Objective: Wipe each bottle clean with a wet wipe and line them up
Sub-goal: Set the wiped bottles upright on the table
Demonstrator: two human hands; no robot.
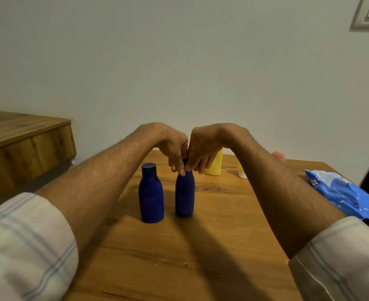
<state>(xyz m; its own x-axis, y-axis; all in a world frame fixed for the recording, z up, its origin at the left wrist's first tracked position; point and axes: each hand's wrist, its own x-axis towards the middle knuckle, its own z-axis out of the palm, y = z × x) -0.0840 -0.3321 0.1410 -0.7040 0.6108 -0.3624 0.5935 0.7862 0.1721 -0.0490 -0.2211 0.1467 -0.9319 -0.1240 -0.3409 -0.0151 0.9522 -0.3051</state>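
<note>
My table (222,246) carries everything. The blue wipe pack (348,196) lies well to the right of the held blue bottle (184,196), which stands upright near the table's middle. A second blue bottle (151,196) stands just left of it, not touching. A yellow bottle (215,167) stands behind it. My left hand (170,146) and right hand (203,146) both pinch its neck from above, fingertips curled.

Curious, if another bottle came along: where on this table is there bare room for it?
Widest bare table is the near part, in front of the left blue bottle and right blue bottle, between the forearms. Crowded: the back, where left hand and right hand pinch the right bottle's top near the yellow bottle; the wipes pack fills the right edge.
</note>
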